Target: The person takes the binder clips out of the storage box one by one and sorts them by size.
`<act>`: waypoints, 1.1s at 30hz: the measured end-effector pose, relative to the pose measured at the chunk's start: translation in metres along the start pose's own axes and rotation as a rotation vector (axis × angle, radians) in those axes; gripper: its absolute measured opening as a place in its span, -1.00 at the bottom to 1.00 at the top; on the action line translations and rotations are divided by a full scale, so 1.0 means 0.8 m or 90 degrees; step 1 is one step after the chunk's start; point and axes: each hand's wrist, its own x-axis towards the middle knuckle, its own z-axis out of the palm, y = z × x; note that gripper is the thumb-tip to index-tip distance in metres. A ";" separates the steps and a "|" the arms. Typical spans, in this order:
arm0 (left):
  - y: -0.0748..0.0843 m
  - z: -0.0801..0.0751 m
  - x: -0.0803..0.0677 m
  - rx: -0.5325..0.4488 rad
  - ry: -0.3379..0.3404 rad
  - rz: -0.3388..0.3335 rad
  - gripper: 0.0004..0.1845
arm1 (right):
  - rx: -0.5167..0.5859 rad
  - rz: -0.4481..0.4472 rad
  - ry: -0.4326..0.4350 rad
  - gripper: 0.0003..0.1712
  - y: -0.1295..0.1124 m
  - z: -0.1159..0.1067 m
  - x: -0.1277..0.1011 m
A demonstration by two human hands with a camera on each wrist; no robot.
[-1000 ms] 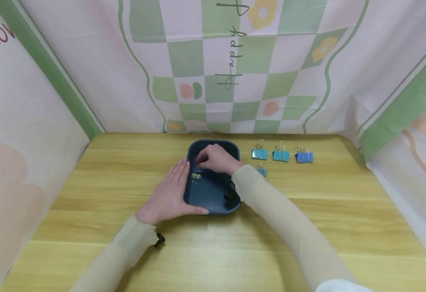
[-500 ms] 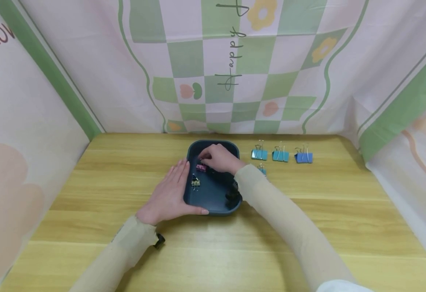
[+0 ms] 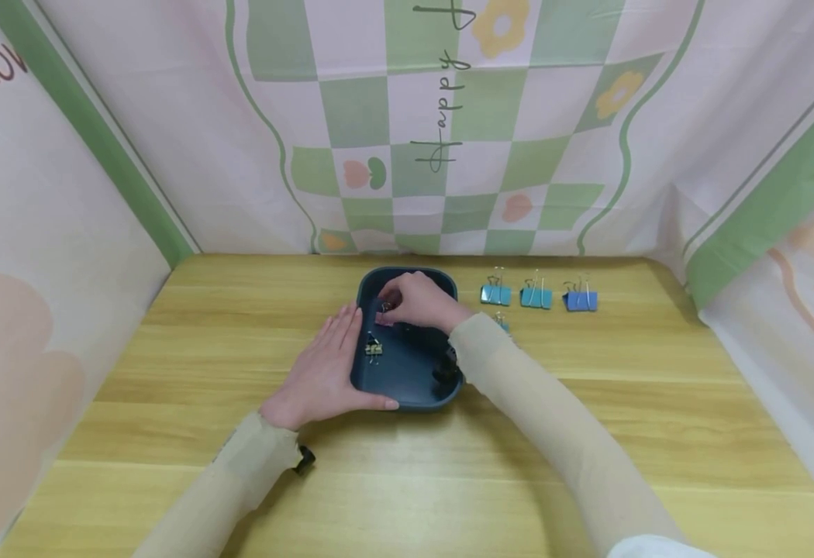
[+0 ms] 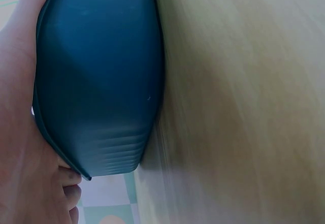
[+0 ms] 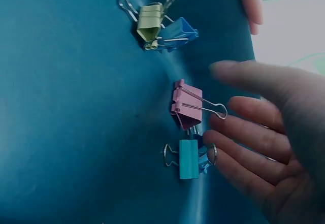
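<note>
A dark blue tray (image 3: 407, 391) sits mid-table. My left hand (image 3: 330, 364) lies flat against its left wall, thumb along the front rim; the left wrist view shows the palm (image 4: 20, 132) pressed on the tray's outer wall (image 4: 101, 82). My right hand (image 3: 389, 304) reaches into the tray's back left. In the right wrist view its fingers (image 5: 254, 132) are spread and loose beside a pink binder clip (image 5: 187, 104) and a teal clip (image 5: 189, 159), pinching neither. A yellow-green clip (image 5: 150, 22) and a blue clip (image 5: 179, 31) lie together farther off.
Three blue binder clips (image 3: 536, 297) stand in a row on the wooden table (image 3: 588, 403) right of the tray, a smaller one (image 3: 500, 319) in front of them. Cloth walls enclose the table on three sides.
My right hand has shifted slightly toward the tray's back left, uncovering the pink clip. The yellow clip slid a little toward the front. The left hand has stayed put.
</note>
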 end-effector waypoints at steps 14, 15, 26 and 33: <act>0.000 -0.001 0.000 0.002 -0.005 -0.002 0.56 | -0.071 0.015 -0.072 -0.76 -0.008 0.008 -0.001; 0.000 -0.001 0.000 0.004 -0.006 -0.001 0.56 | -0.076 0.017 -0.074 -0.76 -0.009 0.008 -0.001; 0.002 -0.002 0.000 0.006 -0.009 -0.002 0.56 | -0.062 -0.005 -0.010 -0.67 -0.017 -0.013 -0.008; 0.003 -0.003 -0.001 0.001 -0.002 0.001 0.57 | -0.046 -0.057 0.055 -0.63 -0.033 -0.050 -0.021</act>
